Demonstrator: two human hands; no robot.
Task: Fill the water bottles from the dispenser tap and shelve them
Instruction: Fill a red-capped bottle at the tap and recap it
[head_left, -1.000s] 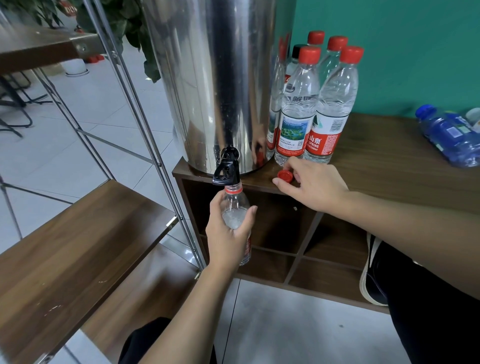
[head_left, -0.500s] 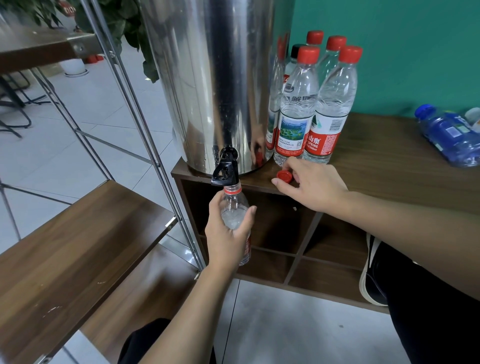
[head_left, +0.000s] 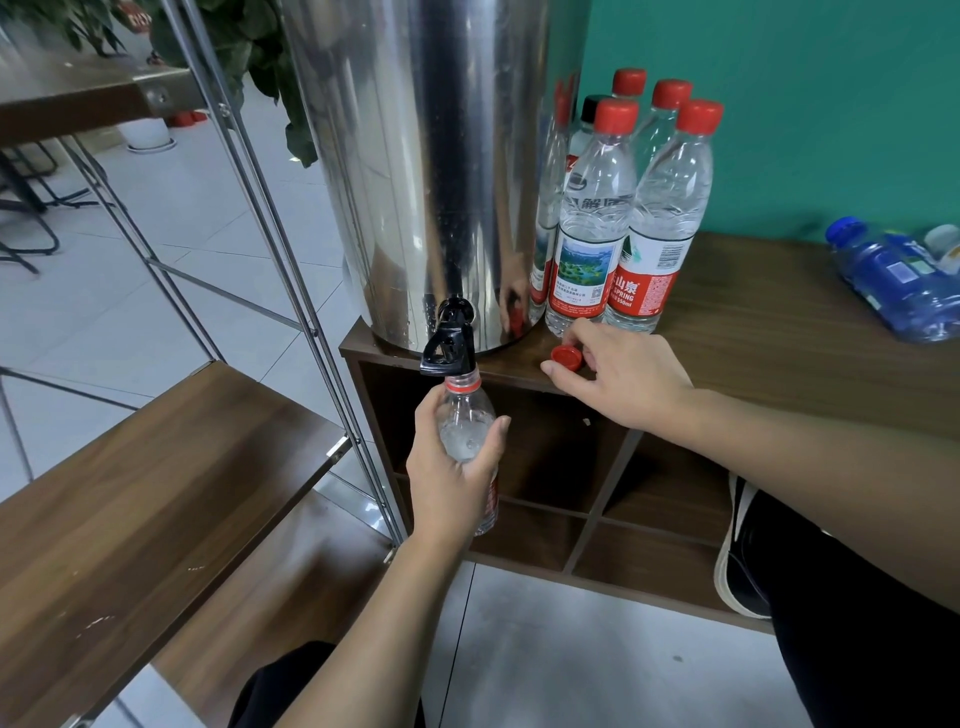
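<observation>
A tall steel water dispenser (head_left: 431, 156) stands on a brown wooden cabinet (head_left: 779, 332). Its black tap (head_left: 449, 345) juts over the cabinet's front edge. My left hand (head_left: 452, 478) grips an uncapped clear bottle (head_left: 465, 421) upright, with its mouth right under the tap. Water fills the bottle to near the shoulder. My right hand (head_left: 623, 379) pinches a loose red cap (head_left: 566, 358) on the cabinet top, beside the dispenser's base. Several capped clear bottles (head_left: 628, 218) with red labels stand to the right of the dispenser.
A metal-framed rack with wooden shelves (head_left: 130, 499) stands at the left, close to the cabinet. A blue bottle (head_left: 898, 280) lies on the cabinet top at far right. Open cubbies (head_left: 550, 467) sit below the top. My shoe (head_left: 743, 551) is at lower right.
</observation>
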